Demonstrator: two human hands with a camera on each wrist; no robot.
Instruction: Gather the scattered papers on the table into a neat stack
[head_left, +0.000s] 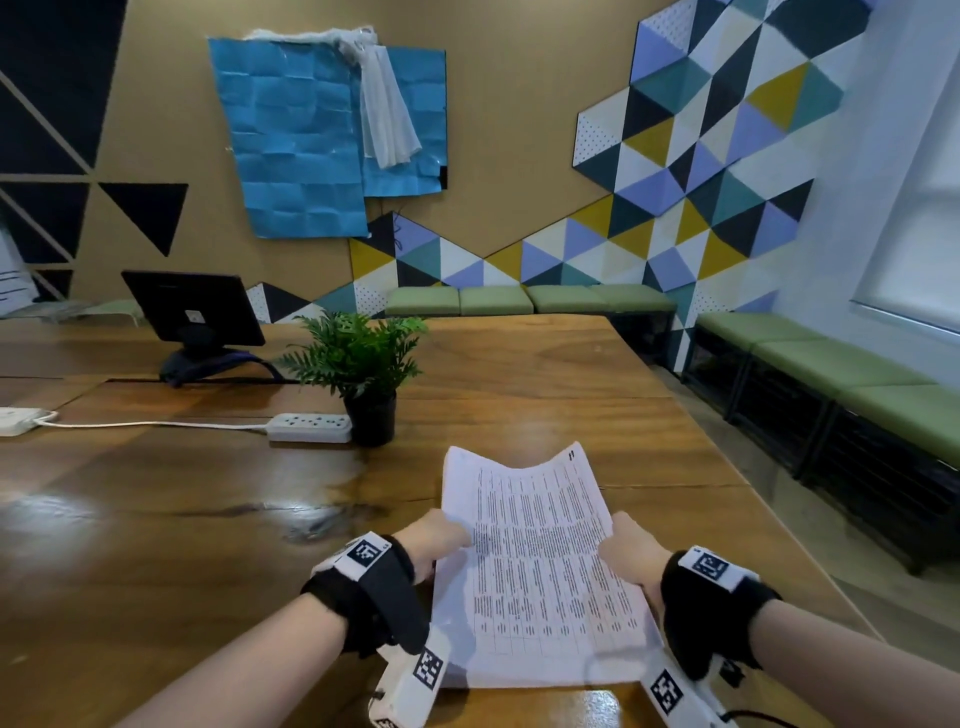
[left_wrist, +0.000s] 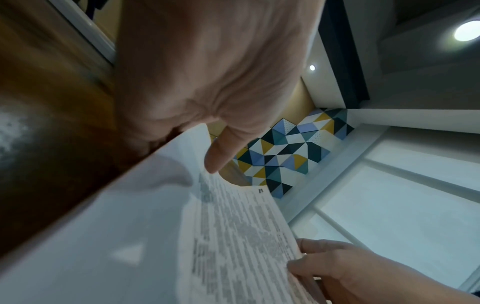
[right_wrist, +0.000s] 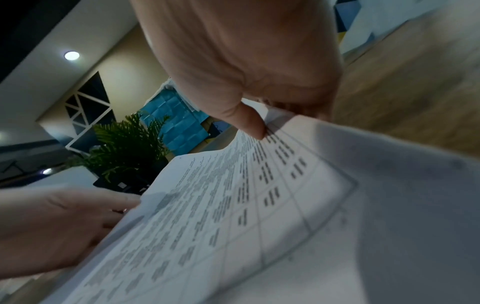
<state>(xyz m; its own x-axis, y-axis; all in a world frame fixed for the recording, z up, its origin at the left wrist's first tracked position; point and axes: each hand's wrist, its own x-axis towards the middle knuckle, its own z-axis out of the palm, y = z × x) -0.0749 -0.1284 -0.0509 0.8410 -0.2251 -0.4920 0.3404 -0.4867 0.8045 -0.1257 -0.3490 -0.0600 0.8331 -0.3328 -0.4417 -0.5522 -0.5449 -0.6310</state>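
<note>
A stack of printed white papers (head_left: 540, 571) with a table of text is held between both hands over the near edge of the wooden table (head_left: 208, 493). My left hand (head_left: 441, 540) pinches the stack's left edge, thumb on top (left_wrist: 215, 158). My right hand (head_left: 628, 551) pinches the right edge, its thumb (right_wrist: 249, 123) pressing on the top sheet. The papers (left_wrist: 233, 226) bow in the middle, and their far end curls upward. The sheets (right_wrist: 233, 216) look roughly aligned. How many sheets there are cannot be seen.
A small potted fern (head_left: 363, 374) stands just beyond the papers. A white power strip (head_left: 310, 427) with its cable lies to the plant's left. A dark monitor (head_left: 195, 317) sits at the back left. Green benches (head_left: 831, 374) line the right wall past the table's edge.
</note>
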